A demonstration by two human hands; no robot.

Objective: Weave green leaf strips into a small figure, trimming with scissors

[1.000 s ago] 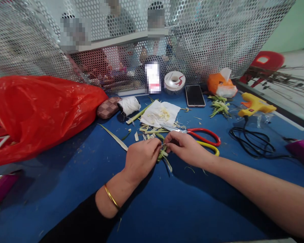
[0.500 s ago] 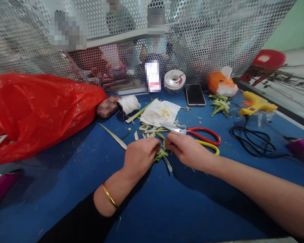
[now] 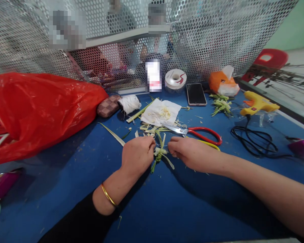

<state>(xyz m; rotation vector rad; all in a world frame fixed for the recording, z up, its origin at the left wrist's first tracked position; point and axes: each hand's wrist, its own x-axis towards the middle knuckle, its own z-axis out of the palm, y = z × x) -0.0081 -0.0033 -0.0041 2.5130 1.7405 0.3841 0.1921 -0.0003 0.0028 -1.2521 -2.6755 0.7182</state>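
Between my two hands is a small green knotted bundle of leaf strips (image 3: pixel 159 154), its pale ends sticking out several ways. My left hand (image 3: pixel 138 152), a gold bangle on its wrist, is closed in a pinch at the bundle's left side. Just right of the bundle, my right hand (image 3: pixel 184 150) is also pinched, a small gap away from it. What either set of fingertips holds is too fine or hidden to make out. Scissors (image 3: pixel 205 132) with one red and one yellow handle lie behind my right hand. Leaf scraps and a white tissue (image 3: pixel 162 113) lie beyond.
A red plastic bag (image 3: pixel 43 114) fills the left. Along the back stand a white thread spool (image 3: pixel 129 104), a lit phone (image 3: pixel 153 75), a ribbon roll (image 3: pixel 175 81), a dark phone (image 3: pixel 196 94) and a tissue pack (image 3: pixel 223 82). A yellow glue gun (image 3: pixel 258 103) trails black cable right.
My hands have moved apart, the right one drawing away to the right. More of the knotted leaf bundle now shows between them.
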